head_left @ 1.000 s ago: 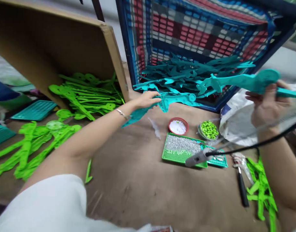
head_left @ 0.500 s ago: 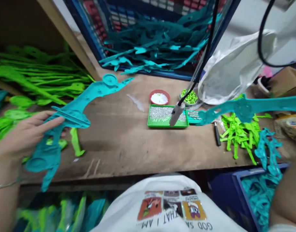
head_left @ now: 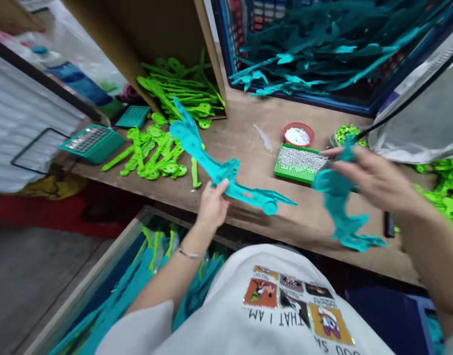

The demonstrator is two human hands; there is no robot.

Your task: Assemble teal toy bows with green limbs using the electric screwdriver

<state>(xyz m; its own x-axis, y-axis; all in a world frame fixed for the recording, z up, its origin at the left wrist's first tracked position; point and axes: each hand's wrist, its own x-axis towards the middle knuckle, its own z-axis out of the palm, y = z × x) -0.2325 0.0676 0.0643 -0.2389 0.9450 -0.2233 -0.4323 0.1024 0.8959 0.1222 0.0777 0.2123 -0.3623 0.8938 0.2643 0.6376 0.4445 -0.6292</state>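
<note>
Pinched between thumb and fingers of my left hand [head_left: 212, 204] is a long teal plastic part [head_left: 207, 162], held above the front of the wooden table. My right hand [head_left: 374, 175] grips another teal plastic part [head_left: 339, 202] by its upper end, and the rest hangs down, slightly blurred. Just left of that hand lies a green tray [head_left: 296, 173] filled with small silvery pieces. Behind the tray stands a red basket [head_left: 311, 132] with white pieces. A tub of small green pieces [head_left: 345, 132] is partly behind my right hand.
Lime-green parts [head_left: 152, 153] lie on the left of the table [head_left: 245, 123], with more in a cardboard box [head_left: 213, 64] behind. A blue crate [head_left: 226, 39] of teal parts stands at the back. More green parts [head_left: 448, 192] lie right. A bin [head_left: 82, 281] with wrapped parts is below.
The view has turned left. My left hand has brought its teal part toward the middle of the table. My right hand, mostly out of sight before, now shows over the table with its part hanging down.
</note>
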